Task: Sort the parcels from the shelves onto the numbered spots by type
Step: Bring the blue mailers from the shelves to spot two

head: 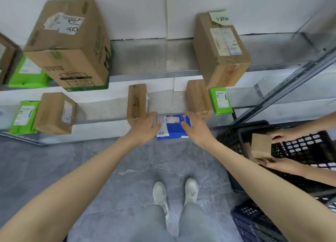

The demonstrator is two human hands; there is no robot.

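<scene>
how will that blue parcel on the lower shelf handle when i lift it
The blue parcel looks flat and thin, like a bag, so probably light and floppy. Its smooth printed surface may be slippery. Unlikely to roll or tip.

Narrow gap between left box (136, 101) and right box (198, 98)

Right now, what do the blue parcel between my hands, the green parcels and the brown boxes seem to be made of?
The blue parcel looks like a soft plastic mailer bag: flat, smooth, with a white printed label. The green parcel is likely the same plastic film, thin with creased edges. The brown box is matte cardboard, going by its folded flaps, tape and paper labels.
</scene>
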